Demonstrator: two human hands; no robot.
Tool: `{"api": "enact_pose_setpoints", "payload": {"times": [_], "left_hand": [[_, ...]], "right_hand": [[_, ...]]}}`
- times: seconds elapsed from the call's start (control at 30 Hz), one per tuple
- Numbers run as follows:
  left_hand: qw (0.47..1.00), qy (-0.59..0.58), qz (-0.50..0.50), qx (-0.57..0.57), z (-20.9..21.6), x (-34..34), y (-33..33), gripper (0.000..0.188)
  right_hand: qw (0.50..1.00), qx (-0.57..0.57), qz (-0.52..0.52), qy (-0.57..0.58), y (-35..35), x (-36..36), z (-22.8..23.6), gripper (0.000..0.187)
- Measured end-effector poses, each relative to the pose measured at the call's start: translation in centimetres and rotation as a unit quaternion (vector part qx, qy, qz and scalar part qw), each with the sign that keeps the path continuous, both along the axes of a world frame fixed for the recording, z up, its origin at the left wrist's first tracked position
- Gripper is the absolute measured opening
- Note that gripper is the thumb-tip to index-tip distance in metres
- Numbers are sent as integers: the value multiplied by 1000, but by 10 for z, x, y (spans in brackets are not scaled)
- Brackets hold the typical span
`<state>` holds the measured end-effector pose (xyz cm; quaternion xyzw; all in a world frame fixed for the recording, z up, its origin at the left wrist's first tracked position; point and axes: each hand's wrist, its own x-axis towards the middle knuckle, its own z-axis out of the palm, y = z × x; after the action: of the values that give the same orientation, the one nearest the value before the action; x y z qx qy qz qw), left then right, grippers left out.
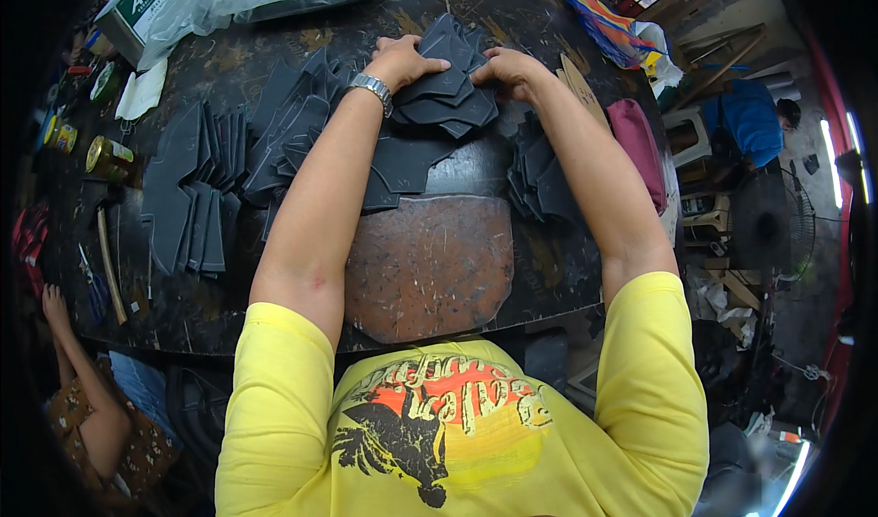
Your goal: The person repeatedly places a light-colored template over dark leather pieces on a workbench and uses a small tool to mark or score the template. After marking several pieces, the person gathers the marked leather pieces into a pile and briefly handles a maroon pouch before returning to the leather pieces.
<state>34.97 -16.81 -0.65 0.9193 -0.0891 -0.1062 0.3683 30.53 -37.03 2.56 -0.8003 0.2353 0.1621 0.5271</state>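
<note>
Both my arms reach to the far side of a dark table, around a stack of dark grey cut pieces (445,92) that look like shoe-part cut-outs. My left hand (401,62), with a watch (373,89) on the wrist, grips the stack's left side, its thumb lying on top. At the right edge, my right hand (514,71) pinches the pieces between thumb and fingers. Beneath and left of the stack lies a larger flat grey piece (400,165). More fanned piles of grey pieces (291,124) spread to the left, and a smaller pile (540,174) sits by my right forearm.
A worn brown board (430,266) lies before me. At the left are cans (108,159), scissors (92,284) and a wooden-handled tool (112,268). A maroon pouch (637,151) rests at the right edge. Other people (750,119) sit nearby, one with a hand (55,309) at the left edge.
</note>
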Motion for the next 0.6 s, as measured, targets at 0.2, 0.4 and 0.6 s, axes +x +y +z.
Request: {"api": "enact_pose_setpoints", "payload": {"times": [0.2,0.4,0.6], "left_hand": [[986,32,-15,-160,3,-10,8,113],[945,119,7,-303,9,-33,9,98],[924,-21,-42,-379,39,-51,14,87]], "right_hand": [[989,102,-104,-19,17,6,2,44],[980,177,-26,-88,28,-24,23,89],[974,118,-4,-195,32,-47,65,113]]}}
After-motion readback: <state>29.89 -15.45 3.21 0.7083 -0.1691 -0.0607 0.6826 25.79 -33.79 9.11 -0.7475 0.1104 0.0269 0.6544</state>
